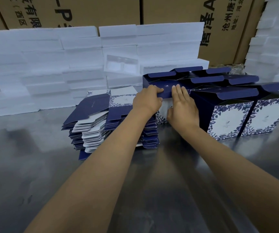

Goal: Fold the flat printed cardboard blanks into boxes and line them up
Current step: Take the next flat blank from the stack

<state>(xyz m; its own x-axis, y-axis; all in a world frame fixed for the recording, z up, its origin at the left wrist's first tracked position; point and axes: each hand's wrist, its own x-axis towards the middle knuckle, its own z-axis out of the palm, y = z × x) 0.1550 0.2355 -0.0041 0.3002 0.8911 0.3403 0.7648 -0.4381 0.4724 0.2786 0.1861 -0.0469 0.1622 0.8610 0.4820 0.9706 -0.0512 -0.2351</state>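
A navy and white floral box (164, 81) stands at the left end of a row of folded boxes (251, 115) on the right of the steel table. My left hand (148, 100) grips the front edge of its navy top panel. My right hand (182, 105) lies flat on the same panel, with the thumb under its edge against the white front face. Left of the box sits a tall pile of flat printed blanks (101, 126), navy and white, fanned out at the near side.
The steel table (34, 174) reflects light in front of me. White foam blocks (51, 64) are stacked in a wall behind the pile, with more foam at the far right (273, 47). Brown shipping cartons (85, 10) stand behind everything.
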